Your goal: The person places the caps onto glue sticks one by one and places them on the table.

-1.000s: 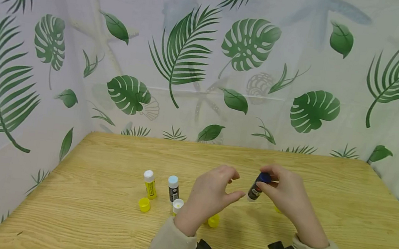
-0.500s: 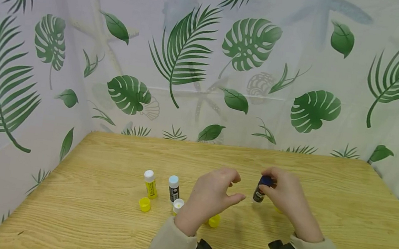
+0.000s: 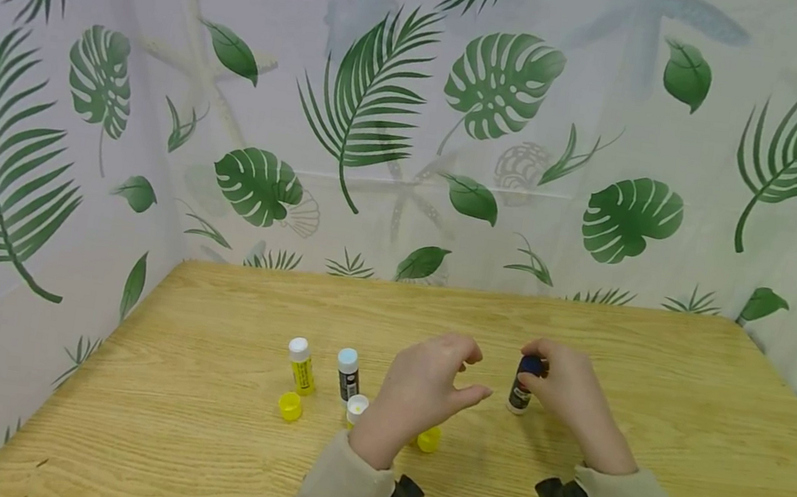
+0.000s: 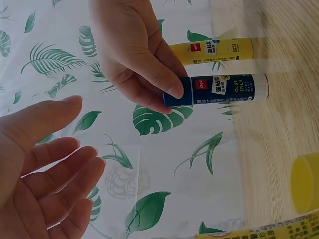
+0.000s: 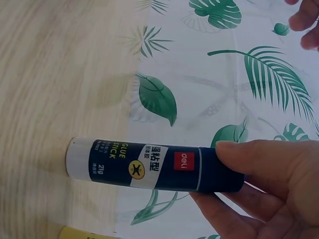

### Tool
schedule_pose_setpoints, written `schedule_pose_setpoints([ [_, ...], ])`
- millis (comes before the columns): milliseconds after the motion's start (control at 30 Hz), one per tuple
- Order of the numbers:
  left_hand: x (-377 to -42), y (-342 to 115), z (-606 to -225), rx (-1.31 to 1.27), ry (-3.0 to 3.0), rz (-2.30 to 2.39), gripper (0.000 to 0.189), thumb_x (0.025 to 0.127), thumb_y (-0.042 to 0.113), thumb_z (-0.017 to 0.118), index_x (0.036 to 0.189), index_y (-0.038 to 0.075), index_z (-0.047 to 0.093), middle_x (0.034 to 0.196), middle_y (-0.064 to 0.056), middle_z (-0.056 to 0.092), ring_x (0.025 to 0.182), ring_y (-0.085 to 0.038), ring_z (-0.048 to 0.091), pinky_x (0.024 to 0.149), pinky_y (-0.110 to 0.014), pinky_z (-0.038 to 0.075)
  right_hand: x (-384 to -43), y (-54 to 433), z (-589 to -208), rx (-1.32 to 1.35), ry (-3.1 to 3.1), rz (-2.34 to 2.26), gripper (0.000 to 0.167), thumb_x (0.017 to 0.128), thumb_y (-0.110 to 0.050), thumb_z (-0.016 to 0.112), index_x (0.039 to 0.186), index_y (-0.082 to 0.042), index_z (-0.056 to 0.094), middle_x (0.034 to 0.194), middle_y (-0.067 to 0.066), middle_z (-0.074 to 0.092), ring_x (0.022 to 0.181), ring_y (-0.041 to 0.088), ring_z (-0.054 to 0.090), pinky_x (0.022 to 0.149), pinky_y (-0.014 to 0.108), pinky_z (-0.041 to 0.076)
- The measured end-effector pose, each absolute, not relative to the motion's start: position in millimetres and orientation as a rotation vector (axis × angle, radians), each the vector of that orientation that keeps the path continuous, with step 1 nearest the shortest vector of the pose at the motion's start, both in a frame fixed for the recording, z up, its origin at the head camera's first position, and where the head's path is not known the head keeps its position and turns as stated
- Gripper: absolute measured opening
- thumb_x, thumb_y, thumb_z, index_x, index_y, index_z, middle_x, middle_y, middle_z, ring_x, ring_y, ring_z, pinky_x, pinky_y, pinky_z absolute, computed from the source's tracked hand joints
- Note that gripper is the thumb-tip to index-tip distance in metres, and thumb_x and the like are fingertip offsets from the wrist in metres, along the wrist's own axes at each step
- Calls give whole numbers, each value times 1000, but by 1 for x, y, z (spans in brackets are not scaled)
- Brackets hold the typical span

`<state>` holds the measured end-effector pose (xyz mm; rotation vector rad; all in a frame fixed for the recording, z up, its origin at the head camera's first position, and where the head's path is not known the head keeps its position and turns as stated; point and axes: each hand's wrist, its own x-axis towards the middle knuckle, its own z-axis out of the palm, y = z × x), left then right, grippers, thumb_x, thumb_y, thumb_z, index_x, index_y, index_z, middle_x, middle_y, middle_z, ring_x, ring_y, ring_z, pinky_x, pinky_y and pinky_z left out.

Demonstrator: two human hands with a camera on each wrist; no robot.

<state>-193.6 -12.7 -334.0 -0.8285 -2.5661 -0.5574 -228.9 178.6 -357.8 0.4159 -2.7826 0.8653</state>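
A dark blue glue stick [image 3: 519, 395] stands upright, its white base down at the tabletop; whether it bears weight there I cannot tell. My right hand [image 3: 568, 393] pinches it by the blue cap [image 5: 219, 172] between thumb and fingers. To its left, my left hand [image 3: 429, 387] hovers with fingers loosely bent, holding nothing. In the left wrist view a yellow glue stick [image 4: 219, 51] stands beside the blue one; the right hand hides it in the head view. A yellow cap [image 3: 429, 439] lies close to the left wrist.
Left of the left hand stand a yellow glue stick with a white end [image 3: 302, 370] and a dark one with a pale blue end [image 3: 348, 378]. A white-topped stick [image 3: 357, 408] is partly behind the left wrist. Another yellow cap [image 3: 290, 406] lies nearby. Leaf-printed cloth [image 3: 371, 228] borders the wooden table [image 3: 192, 440].
The right hand has moved slightly right and down with the blue glue stick, which has gone from tilted to upright at the table. The left hand has hardly moved.
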Motion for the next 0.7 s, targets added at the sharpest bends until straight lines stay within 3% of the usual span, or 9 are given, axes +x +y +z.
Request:
schedule_pose_setpoints([
  [700, -194, -14, -333, -825, -2584, -561, 29, 76, 35, 68, 94, 12, 61, 90, 3, 60, 72, -3, 55, 54, -11, 39, -229, 177, -360, 400, -2761, 878, 30, 78, 0, 62, 106, 9, 55, 95, 25, 59, 83, 35, 58, 66, 42, 48],
])
